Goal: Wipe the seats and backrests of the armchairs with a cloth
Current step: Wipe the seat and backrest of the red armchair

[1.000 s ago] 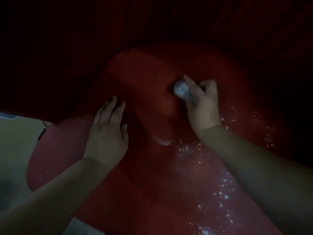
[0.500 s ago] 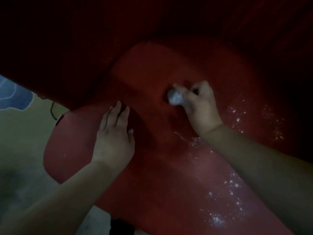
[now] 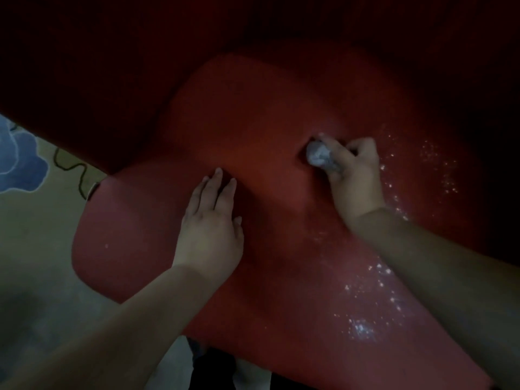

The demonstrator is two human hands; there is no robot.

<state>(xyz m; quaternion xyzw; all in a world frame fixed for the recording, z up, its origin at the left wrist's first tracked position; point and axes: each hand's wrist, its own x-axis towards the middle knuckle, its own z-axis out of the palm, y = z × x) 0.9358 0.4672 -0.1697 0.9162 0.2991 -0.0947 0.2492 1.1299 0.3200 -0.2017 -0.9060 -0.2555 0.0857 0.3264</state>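
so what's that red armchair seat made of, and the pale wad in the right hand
The red armchair seat looks like smooth leather or vinyl with a slight sheen: it dimples softly and glinting droplets bead on top, though the dim light leaves it open. The pale grey crumpled wad, gripped in the right hand, looks like soft matte cloth or possibly paper tissue.

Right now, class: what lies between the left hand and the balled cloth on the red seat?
Only bare red seat. The head view shows nothing between the left hand, resting flat, and the cloth gripped by the right hand.
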